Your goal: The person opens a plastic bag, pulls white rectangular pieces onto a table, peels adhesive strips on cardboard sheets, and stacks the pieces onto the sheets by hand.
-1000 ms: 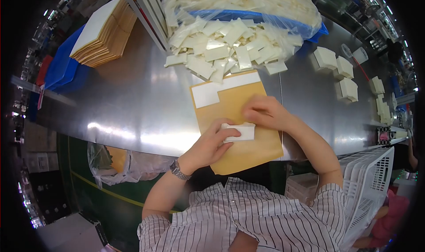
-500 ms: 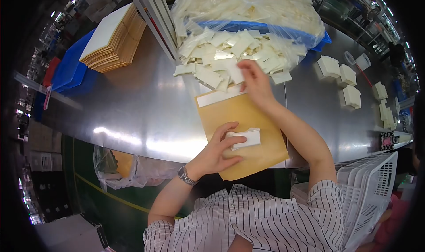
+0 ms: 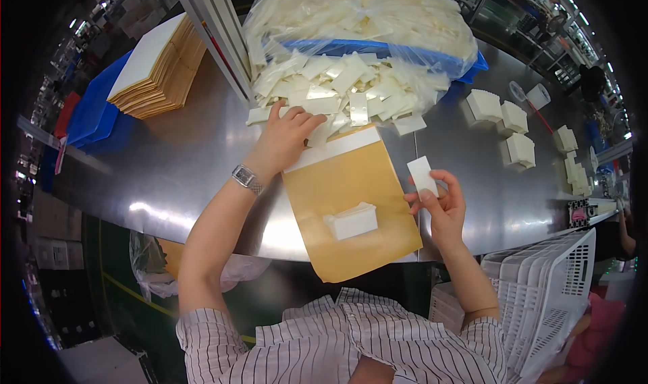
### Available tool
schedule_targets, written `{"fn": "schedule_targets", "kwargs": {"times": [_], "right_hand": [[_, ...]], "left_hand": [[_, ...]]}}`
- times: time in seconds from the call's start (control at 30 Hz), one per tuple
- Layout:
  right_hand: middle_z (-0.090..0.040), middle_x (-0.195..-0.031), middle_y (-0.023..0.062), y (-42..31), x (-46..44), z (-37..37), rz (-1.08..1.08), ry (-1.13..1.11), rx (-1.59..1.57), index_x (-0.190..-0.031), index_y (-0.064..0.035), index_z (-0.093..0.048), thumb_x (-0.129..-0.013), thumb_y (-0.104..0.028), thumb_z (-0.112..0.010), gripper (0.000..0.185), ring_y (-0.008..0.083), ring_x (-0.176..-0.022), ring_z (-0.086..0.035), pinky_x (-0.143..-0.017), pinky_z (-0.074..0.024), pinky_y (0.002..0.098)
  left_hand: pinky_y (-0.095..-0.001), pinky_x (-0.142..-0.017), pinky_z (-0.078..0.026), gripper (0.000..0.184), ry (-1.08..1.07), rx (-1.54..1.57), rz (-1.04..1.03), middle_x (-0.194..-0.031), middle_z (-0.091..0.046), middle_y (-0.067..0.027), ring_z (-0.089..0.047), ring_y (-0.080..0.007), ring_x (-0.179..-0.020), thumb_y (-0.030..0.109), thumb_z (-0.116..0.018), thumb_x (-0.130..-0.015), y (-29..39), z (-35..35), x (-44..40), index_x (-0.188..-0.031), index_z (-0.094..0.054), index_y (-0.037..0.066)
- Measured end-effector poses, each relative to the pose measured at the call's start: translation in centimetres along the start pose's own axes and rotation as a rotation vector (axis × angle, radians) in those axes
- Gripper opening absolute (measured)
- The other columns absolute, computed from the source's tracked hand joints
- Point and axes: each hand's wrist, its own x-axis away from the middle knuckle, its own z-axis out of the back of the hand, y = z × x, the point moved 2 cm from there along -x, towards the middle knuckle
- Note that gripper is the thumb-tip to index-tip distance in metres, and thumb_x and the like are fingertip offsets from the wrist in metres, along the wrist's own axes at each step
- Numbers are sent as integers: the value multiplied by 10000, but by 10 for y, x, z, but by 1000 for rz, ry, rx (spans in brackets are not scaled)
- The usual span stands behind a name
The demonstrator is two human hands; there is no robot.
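My right hand [image 3: 442, 205] grips a white rectangular piece [image 3: 422, 177] between thumb and fingers, just right of the brown envelope. At the near edge of the pile of white pieces [image 3: 347, 80], my left hand [image 3: 287, 138] reaches with fingers bent; whether it touches or holds a piece is unclear. Between my hands lies the brown envelope [image 3: 344, 181] with a white strip along its far edge. A small stack of white pieces [image 3: 354, 222] rests on its lower half.
A blue tray under plastic [image 3: 472, 67] stands behind the pile. Stacked envelopes [image 3: 158, 70] and blue bins [image 3: 101, 104] are at left. White stacks [image 3: 484, 107] sit at right, with white crates [image 3: 540, 296] below. Someone in pink [image 3: 597, 330] is at far right.
My left hand has left the small stack and moved up to the pile's left side. My right hand has come back from the pile to the envelope's right, with a white piece.
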Motion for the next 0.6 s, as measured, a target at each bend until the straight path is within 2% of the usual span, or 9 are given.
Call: {"fn": "schedule_targets", "kwargs": {"times": [0.13,0.2,0.27,0.3,0.33,0.37,0.4,0.43,0.6], "right_hand": [[-677,-1225,260,-11,9,-7,-128,59,-182,-1558,-90,-294,-1034,-50,-545,583,243,-937,-736,-707,-594,311],[-681,-1213,255,0,9,-4,-195,51,-233,-1551,-92,-292,-1033,-47,-545,578,240,-924,-735,-707,-593,310],[-685,-1200,251,11,11,-3,-261,45,-291,-1544,-95,-290,-1033,-43,-545,574,237,-911,-733,-707,-592,308],[-686,-1159,226,16,11,-4,-270,31,-250,-1479,-86,-335,-1026,-37,-555,506,217,-879,-716,-724,-589,302],[-687,-1119,202,20,12,-5,-278,18,-212,-1415,-78,-381,-1020,-31,-565,438,197,-846,-700,-741,-585,297],[-687,-1119,202,25,13,-4,-283,38,-235,-1415,-78,-381,-1020,-31,-565,438,197,-846,-700,-741,-585,297],[-652,-1095,152,29,12,-4,-269,7,-211,-1305,-81,-406,-993,-18,-602,374,172,-859,-671,-761,-574,288],[-618,-1071,103,33,12,-5,-253,-23,-185,-1195,-83,-430,-966,-5,-639,320,147,-871,-641,-781,-562,280],[-500,-1089,24,36,12,-10,-192,-45,-254,-1052,-111,-413,-875,25,-736,393,125,-994,-587,-848,-538,289]], "left_hand": [[-449,-1022,-514,489,145,204,28,-1200,-672,-125,-617,-311,-1185,-56,-690,-798,5,16,16,-1258,-645,101],[-391,-991,-541,491,362,307,322,-1206,-668,-109,-658,-240,-1121,-62,-737,-830,14,30,42,-1289,-628,75],[-367,-991,-536,413,438,421,445,-1231,-660,-115,-654,-216,-1115,-64,-750,-842,19,28,73,-1221,-634,52],[-342,-990,-532,337,531,533,574,-1256,-652,-120,-650,-192,-1109,-65,-763,-854,20,24,90,-1153,-640,29],[-342,-990,-532,337,508,527,561,-1256,-652,-120,-650,-192,-1109,-65,-763,-854,25,17,105,-1153,-640,29],[-331,-987,-524,270,603,790,693,-1275,-640,-136,-637,-193,-1123,-62,-766,-855,26,7,123,-1064,-620,28],[-320,-985,-517,223,691,1053,826,-1294,-628,-151,-623,-194,-1137,-58,-770,-856,30,3,138,-975,-601,27],[-327,-976,-518,282,657,1046,926,-1292,-623,-187,-625,-219,-1136,-61,-791,-826,49,12,139,-876,-540,57],[-435,-1082,-443,278,511,1084,542,-1283,-633,-172,-571,-287,-1253,-84,-785,-756,124,19,138,-900,-591,55]]}}
